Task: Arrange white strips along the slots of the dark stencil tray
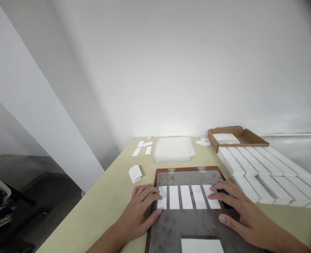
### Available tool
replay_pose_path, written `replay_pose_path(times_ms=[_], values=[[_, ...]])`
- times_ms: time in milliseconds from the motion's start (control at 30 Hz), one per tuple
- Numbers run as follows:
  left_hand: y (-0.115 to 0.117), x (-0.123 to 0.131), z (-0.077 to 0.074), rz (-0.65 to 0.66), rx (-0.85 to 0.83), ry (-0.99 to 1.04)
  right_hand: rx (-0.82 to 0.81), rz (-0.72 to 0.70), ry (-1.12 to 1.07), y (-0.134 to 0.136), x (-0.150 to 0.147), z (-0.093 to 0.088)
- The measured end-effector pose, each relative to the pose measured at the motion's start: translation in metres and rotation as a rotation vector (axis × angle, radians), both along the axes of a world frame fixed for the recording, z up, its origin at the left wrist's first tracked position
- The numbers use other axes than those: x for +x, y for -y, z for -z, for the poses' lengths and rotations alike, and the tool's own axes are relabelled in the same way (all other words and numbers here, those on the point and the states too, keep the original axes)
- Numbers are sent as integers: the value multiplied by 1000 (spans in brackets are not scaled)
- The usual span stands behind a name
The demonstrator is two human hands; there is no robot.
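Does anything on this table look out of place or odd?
Yes: four loose white strips near the back edge lie at odd angles, unlike the neat white rows on the right. The metal plate also looks rust-stained.

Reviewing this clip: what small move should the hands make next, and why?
Probably slide both hands inward and press down the middle strips. The left hand and right hand touch only the ends of the row of five white strips on the hinged metal plate, leaving the middle three untouched.
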State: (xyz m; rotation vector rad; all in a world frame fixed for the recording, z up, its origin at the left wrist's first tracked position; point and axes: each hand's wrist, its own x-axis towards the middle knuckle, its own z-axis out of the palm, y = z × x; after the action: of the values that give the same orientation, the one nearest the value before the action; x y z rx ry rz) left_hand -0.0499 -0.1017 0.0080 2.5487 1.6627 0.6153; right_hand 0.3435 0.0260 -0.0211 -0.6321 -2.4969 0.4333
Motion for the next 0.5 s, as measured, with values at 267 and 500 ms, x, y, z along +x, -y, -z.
replay_pose_path(times_ms=[267,500], values=[[5,0,-6,65,42,-44,-13,4,-28,0,0,-3],[21,57,-15,236,148,-114,-7,-2,-142,3,-3,-17]])
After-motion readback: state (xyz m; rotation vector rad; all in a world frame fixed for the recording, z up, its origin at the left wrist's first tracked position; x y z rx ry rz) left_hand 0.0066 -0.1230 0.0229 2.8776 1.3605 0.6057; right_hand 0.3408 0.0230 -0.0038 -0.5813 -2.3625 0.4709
